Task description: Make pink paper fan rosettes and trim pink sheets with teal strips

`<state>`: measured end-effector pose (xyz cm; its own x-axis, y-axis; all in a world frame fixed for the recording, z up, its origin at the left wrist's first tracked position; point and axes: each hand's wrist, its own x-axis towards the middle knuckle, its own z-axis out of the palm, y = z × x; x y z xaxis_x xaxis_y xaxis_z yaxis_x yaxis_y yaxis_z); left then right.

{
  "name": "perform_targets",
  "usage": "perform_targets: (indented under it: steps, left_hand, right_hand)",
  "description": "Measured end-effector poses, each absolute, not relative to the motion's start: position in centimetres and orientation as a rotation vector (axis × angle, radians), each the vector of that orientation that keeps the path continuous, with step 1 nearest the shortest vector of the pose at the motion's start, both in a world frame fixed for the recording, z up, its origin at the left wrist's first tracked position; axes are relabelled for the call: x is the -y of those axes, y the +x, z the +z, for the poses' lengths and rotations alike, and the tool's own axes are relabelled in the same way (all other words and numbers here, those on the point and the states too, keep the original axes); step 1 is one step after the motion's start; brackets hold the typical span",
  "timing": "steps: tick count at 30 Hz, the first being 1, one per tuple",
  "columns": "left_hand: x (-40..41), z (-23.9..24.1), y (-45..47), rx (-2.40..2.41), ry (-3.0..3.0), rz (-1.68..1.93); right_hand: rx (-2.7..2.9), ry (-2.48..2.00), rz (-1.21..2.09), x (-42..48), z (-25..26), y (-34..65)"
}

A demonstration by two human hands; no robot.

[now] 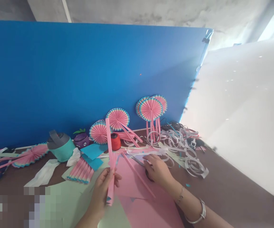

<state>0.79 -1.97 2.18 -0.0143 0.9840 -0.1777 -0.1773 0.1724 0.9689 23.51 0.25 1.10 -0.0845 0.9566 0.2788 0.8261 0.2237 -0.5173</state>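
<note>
My left hand (105, 182) is closed around a narrow pink folded paper (110, 190), held upright; a long pink strip rises from it. My right hand (158, 169) is curled over a pair of scissors (138, 161), whose blades point to the upper left and whose dark handle is partly covered by my fingers. Beneath lie pink paper sheets (124, 186) with a loose pink strip (140, 179) across them. Left of my left hand, a pleated pink paper (81, 171) with blue edges rests near blue paper pieces (94, 151).
Finished round pink paper fans (151, 109) lean on the blue partition (79, 69). Curly white paper strips (195, 163) heap at the right. A teal container (62, 148), a purple cup (81, 140) and a red spool (115, 142) stand along the back. Green paper (67, 202) covers the front left.
</note>
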Motion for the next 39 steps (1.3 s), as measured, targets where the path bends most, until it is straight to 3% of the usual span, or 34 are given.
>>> perform_targets:
  steps: [11, 16, 23, 39]
  left_hand:
    - [1.4, 1.0, 0.2, -1.068, 0.628, 1.227]
    - [1.6, 1.0, 0.7, -1.082, 0.605, 1.153]
    - [1.4, 0.4, 0.0, -1.102, 0.594, 1.146]
    - [1.1, 2.6, -0.2, -1.118, 0.653, 1.346]
  right_hand:
    - [2.25, -1.58, 0.341, 0.5, 1.2, 22.6]
    - [2.247, -1.489, 0.317, 0.2, 0.4, 22.8]
    - [2.089, -1.759, 0.039, -1.1, 0.1, 24.6]
    - [1.925, -1.592, 0.169, -4.7, -0.8, 25.8]
